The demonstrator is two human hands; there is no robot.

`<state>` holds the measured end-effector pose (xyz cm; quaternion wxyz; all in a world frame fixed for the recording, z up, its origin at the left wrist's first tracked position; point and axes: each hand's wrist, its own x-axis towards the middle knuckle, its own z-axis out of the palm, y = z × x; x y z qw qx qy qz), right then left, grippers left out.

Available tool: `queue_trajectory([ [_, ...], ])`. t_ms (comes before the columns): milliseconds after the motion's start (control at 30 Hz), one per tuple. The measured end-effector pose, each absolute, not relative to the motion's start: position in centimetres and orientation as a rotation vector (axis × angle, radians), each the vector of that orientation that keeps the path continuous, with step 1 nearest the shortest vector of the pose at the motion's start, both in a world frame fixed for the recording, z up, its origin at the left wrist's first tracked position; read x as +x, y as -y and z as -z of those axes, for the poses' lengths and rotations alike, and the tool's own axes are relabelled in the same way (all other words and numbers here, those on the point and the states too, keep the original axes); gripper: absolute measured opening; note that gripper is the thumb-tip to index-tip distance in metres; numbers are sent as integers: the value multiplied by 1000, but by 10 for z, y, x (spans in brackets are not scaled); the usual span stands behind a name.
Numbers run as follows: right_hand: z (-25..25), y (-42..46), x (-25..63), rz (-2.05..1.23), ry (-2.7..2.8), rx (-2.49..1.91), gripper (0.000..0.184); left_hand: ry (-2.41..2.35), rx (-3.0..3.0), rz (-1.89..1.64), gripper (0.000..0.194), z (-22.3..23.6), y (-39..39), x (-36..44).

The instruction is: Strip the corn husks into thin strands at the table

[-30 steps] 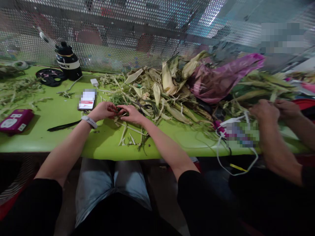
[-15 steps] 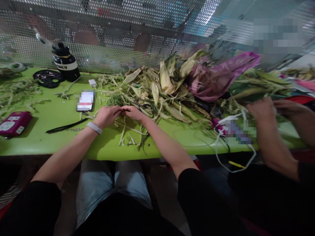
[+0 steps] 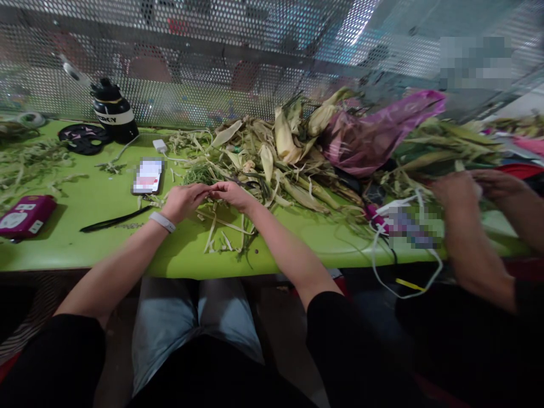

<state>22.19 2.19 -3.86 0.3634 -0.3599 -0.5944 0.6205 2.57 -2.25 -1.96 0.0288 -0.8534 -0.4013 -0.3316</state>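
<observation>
My left hand [image 3: 186,199], a pale band on its wrist, meets my right hand [image 3: 230,194] at the fingertips over the green table [image 3: 178,255]. Both are closed in a pinch; whatever lies between the fingers is hidden or too small to name. Just behind them sits a small tangle of thin green strands [image 3: 199,174]. Pale husk strips [image 3: 227,241] are scattered in front of and below my hands. Beyond my right hand rises a heap of dry corn husks [image 3: 287,141].
A phone [image 3: 148,175], black strap [image 3: 114,220] and maroon box [image 3: 28,215] lie left; a black bottle [image 3: 114,110] stands behind. A purple plastic bag [image 3: 365,139] rests on the husks. At right, a co-worker's hands [image 3: 459,190] work near a white cable [image 3: 374,266]. Perforated metal [image 3: 191,68] borders the back.
My hands stay together in nearly the same place, with only slight finger movement. The co-worker's hands have shifted slightly to the right.
</observation>
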Motion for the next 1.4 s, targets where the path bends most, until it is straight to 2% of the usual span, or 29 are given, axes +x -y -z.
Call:
queue_trajectory([
  [233,37,-26,226,-1435,1572,-928,13,1225,-2584,1042,32,19,22,26],
  [367,36,-25,227,-1509,1663,-868,23,1195,-2612,1068,32,21,20,25],
  [567,38,-26,229,-1631,1679,-767,25,1167,-2654,1100,33,21,20,24],
  [700,41,-29,228,-1626,1574,-856,27,1166,-2642,1126,34,20,21,25],
  [967,37,-27,227,-1523,1537,-907,13,1134,-2575,1149,34,21,21,26],
  [1233,40,-28,228,-1660,1636,-761,32,1026,-2553,1146,31,28,14,24],
  [1400,42,-30,231,-1714,1575,-730,31,949,-2573,1068,33,28,15,23],
])
